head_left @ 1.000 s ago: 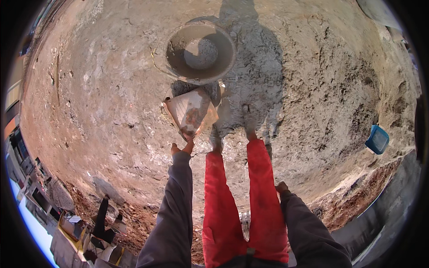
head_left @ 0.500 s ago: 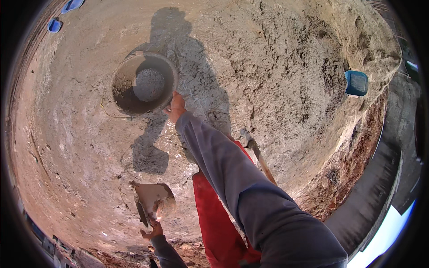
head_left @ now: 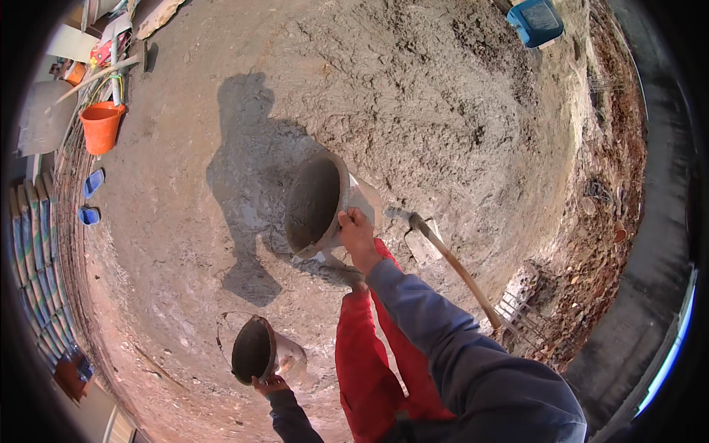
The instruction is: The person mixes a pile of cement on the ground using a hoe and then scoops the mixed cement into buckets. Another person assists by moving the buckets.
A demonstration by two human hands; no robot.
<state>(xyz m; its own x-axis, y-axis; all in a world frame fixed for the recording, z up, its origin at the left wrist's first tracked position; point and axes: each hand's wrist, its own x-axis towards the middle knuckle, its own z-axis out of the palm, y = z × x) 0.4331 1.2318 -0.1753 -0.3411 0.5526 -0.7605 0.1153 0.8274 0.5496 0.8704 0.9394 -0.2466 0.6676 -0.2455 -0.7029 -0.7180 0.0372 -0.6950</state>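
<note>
My right hand [head_left: 357, 240] is closed on the rim of a large mud-coated bucket [head_left: 317, 199], which is tilted with its dark mouth toward the left. Lower left, my left hand [head_left: 269, 385] is closed on the rim of a smaller bucket [head_left: 288, 356], also tipped with its mouth leftward. A thin wire handle [head_left: 219, 336] loops out from this smaller bucket. How much either bucket holds is too dark to tell. Just right of the large bucket is a hoe [head_left: 459, 269] with a wooden handle, its blade end near my legs in red trousers [head_left: 362, 362].
Wet grey mortar [head_left: 399, 96] spreads over the ground. A blue container [head_left: 535, 23] sits at the far right. Leftward are an orange bucket [head_left: 101, 128], two blue sandal-like items [head_left: 94, 183], long rods and stacked sacks [head_left: 40, 273]. Thin metal bars [head_left: 521, 317] stick out of rubble at right.
The large bucket has come nearer and tipped over sideways in my right hand. The smaller bucket has turned so its mouth shows. My view has shifted, bringing the orange bucket into sight.
</note>
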